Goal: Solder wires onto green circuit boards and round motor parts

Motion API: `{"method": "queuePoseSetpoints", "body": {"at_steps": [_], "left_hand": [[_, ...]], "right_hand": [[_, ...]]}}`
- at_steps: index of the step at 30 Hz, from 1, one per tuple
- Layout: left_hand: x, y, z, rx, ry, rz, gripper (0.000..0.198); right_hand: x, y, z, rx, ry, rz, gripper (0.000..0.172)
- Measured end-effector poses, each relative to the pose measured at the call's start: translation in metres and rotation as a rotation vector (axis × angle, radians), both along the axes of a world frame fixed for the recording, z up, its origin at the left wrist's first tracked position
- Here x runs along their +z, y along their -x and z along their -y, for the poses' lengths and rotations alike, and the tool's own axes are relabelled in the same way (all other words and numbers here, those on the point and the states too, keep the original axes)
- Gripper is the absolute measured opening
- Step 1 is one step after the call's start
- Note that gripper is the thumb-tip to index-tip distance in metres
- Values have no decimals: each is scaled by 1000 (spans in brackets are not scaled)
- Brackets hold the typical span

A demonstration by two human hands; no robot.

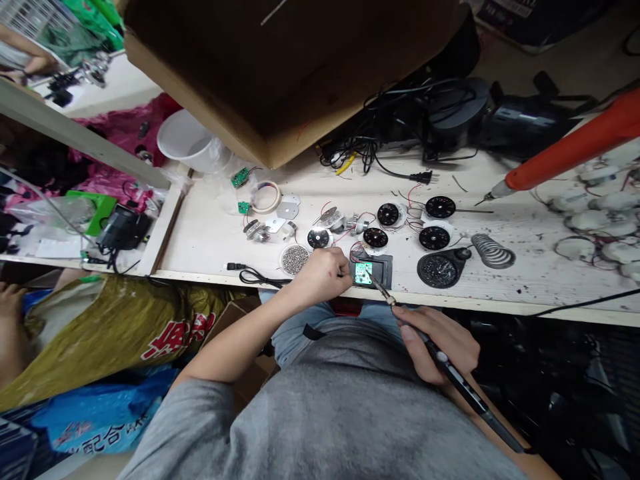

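Note:
My right hand (443, 343) is closed around the black handle of a soldering iron (463, 383). The iron's metal tip slants up to the left, at the edge of a small green circuit board (363, 272); whether it touches cannot be told. That board lies on a dark rectangular holder (384, 268) at the front edge of the bench. Just left of the board, my left hand (324, 275) is closed in a pinch, and what its fingers hold is hidden. Thin red wires run behind the board toward a round black-faced part (375, 238).
A dish of small metal pellets (295, 259) is beside my left hand. A coil stand (493, 251) and a dark round dish (441, 268) sit to the right. A red-handled screwdriver-like tool (570, 147) hangs above. A cardboard box (210, 87) overhangs the back.

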State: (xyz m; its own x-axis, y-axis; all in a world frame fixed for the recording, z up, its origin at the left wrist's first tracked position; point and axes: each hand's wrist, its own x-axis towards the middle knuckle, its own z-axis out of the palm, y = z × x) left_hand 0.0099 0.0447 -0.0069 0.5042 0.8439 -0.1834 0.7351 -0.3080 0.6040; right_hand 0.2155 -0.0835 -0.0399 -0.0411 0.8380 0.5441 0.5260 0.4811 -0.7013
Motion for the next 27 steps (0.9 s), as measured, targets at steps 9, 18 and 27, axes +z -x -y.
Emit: {"method": "queuePoseSetpoints", "body": {"at_steps": [9,18,27], "left_hand": [[-2,4,0,-2,-5,-1,17],[-13,50,9,-27,-11,14,13],[32,66,15,-38,-98,158,10]], "right_hand": [[-2,1,0,-8,23,-8,36],[-1,0,-2,-68,7,-25,37],[8,-14,-12,-148,-81,-10,43]]}}
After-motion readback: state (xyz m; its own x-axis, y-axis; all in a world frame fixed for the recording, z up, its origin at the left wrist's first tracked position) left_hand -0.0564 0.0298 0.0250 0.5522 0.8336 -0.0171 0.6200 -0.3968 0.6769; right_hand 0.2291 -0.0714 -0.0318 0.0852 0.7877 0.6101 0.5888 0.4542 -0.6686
